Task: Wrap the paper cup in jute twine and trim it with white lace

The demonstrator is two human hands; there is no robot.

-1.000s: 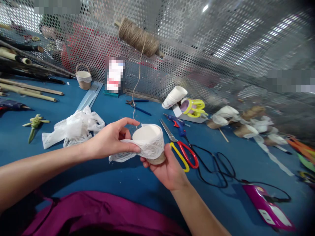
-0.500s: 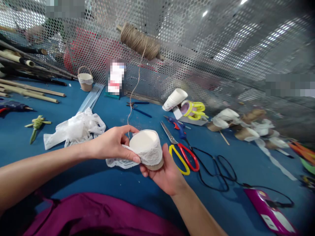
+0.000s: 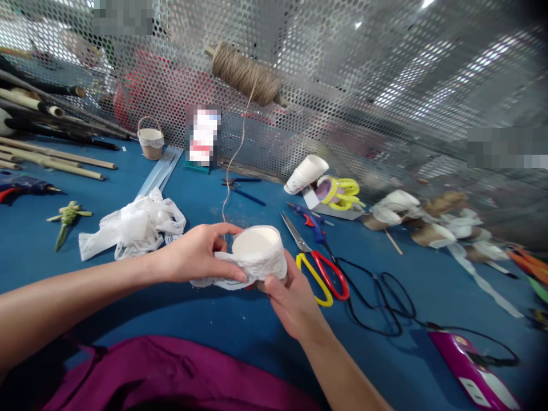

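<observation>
Hand on the left (image 3: 188, 256) pinched nearly closed on white lace (image 3: 231, 270) at the side of a white-lined cup (image 3: 257, 242), right hand (image 3: 295, 299) curled around the cup's other side, all above the blue counter (image 3: 192, 319). Seemingly at the lace-wrapping step, calling for a snug, even lay against the cup. Farther out, scissors (image 3: 302, 242) just beside the right hand, glue gun (image 3: 315, 224) behind, lace heap (image 3: 137, 225) leftward, and twine (image 3: 243, 134) close behind the lace-pinching fingers, a possible snag.

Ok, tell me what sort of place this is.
Probably a craft workspace. A cup with lace around it is in hand, a glue gun lies near the scissors, and a twine spool hangs behind.
</observation>
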